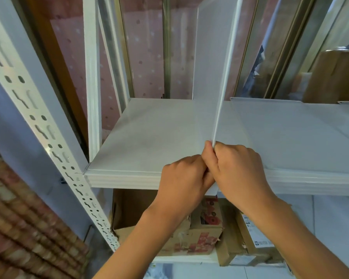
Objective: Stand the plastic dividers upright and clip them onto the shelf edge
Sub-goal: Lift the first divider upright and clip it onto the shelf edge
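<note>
A translucent white plastic divider (210,67) stands upright on the white shelf (149,133), running from the front edge toward the back. Its thick front rim rises from my hands to the top of the view. My left hand (181,178) and my right hand (238,168) are pressed together at the shelf's front edge (125,179), both gripping the divider's lower front corner. A small tab of the divider pokes down below the shelf lip between my hands. Another clear divider sheet (290,125) lies flat on the shelf to the right.
A perforated white upright post (48,125) slants along the left. Cardboard boxes (199,228) sit on the lower shelf under my hands. Glass panels and a brown box (334,75) stand behind the shelf. A brick-patterned surface (18,228) fills the lower left.
</note>
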The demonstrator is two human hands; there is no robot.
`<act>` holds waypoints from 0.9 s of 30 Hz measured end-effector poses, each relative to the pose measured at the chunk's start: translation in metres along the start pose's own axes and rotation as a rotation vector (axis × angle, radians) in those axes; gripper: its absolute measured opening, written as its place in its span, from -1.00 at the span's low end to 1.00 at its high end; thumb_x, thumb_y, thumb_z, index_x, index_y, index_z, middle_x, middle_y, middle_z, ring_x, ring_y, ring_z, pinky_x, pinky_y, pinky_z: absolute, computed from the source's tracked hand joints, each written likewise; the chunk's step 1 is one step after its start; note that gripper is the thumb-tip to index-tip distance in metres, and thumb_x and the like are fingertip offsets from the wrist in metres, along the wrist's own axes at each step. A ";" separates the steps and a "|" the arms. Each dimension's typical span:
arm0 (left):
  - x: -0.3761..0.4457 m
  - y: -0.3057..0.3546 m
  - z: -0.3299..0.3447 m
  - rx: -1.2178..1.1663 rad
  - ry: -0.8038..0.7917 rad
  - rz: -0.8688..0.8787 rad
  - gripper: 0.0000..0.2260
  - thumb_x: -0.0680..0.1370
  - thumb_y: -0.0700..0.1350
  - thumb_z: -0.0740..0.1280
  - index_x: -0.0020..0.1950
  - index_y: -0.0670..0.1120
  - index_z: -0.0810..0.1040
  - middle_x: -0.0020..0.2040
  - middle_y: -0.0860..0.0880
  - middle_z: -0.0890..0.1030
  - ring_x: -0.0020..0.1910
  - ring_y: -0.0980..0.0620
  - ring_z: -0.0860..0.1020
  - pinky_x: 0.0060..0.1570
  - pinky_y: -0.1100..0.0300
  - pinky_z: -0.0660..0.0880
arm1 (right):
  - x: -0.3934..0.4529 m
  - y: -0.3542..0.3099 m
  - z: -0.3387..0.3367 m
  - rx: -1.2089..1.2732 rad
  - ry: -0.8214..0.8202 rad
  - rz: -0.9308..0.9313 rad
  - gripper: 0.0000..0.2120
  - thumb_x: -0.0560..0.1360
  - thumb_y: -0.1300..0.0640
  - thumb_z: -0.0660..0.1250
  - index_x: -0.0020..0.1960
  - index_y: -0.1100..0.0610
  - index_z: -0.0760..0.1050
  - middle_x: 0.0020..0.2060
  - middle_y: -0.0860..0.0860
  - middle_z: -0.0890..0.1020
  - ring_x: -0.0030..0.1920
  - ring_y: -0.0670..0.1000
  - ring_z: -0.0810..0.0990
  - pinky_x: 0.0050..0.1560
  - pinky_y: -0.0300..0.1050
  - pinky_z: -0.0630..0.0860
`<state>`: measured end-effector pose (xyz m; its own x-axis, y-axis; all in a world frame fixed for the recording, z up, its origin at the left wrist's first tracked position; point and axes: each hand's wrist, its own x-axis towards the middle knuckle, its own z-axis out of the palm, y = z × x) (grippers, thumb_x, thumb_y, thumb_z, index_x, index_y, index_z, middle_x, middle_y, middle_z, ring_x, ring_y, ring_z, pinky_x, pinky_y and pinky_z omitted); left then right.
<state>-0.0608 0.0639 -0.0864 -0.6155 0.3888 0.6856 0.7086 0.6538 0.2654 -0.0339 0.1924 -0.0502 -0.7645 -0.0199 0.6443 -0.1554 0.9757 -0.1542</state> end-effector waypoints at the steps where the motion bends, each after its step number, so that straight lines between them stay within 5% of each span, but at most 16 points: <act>1: -0.002 0.000 0.003 0.018 0.014 -0.008 -0.68 0.66 0.10 0.15 -0.26 0.01 0.31 -0.42 0.14 0.26 -0.50 0.10 0.21 -0.50 0.28 0.07 | -0.002 0.000 0.001 0.012 0.004 0.007 -0.55 0.62 -0.01 0.10 -0.43 0.03 0.16 -0.62 -0.13 0.13 -0.64 -0.02 0.18 -0.53 -0.22 0.13; 9: -0.005 0.001 0.008 -0.003 0.049 -0.027 -0.68 0.65 0.06 0.19 -0.25 -0.04 0.47 -0.43 0.11 0.40 -0.49 0.11 0.31 -0.54 0.22 0.27 | -0.010 0.003 0.008 0.084 -0.040 0.039 -0.57 0.65 -0.06 0.07 -0.37 0.03 0.29 -0.60 -0.12 0.27 -0.61 -0.05 0.33 -0.52 -0.19 0.22; 13: -0.006 0.005 0.006 -0.016 0.037 -0.044 -0.71 0.65 0.05 0.17 -0.24 0.01 0.42 -0.40 0.16 0.30 -0.49 0.13 0.24 -0.48 0.35 0.13 | -0.012 0.004 0.007 0.098 -0.068 0.045 -0.58 0.65 -0.08 0.08 -0.35 0.02 0.33 -0.59 -0.12 0.29 -0.60 -0.08 0.34 -0.52 -0.22 0.19; 20: -0.006 0.005 0.004 -0.054 -0.015 -0.074 -0.71 0.67 0.17 0.12 -0.22 0.12 0.27 -0.42 0.18 0.31 -0.52 0.18 0.28 -0.44 0.41 0.14 | -0.025 0.016 -0.016 0.233 -0.199 0.042 -0.61 0.64 -0.27 -0.04 -0.16 -0.06 0.35 -0.38 -0.11 0.49 -0.34 -0.08 0.51 -0.31 -0.13 0.51; 27: -0.032 0.048 0.002 -0.307 0.238 -0.110 -0.62 0.62 0.07 0.24 -0.36 0.04 0.26 -0.43 0.16 0.25 -0.45 0.17 0.31 -0.41 0.39 0.24 | -0.062 0.163 -0.064 0.093 -0.097 0.217 -0.80 0.62 -0.19 0.09 0.05 -0.13 0.40 -0.05 -0.23 0.56 0.00 -0.17 0.55 -0.04 -0.17 0.48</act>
<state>-0.0078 0.0840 -0.0968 -0.6219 0.1429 0.7700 0.7352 0.4452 0.5112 0.0280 0.3667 -0.0673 -0.8420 0.1625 0.5144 -0.0344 0.9354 -0.3518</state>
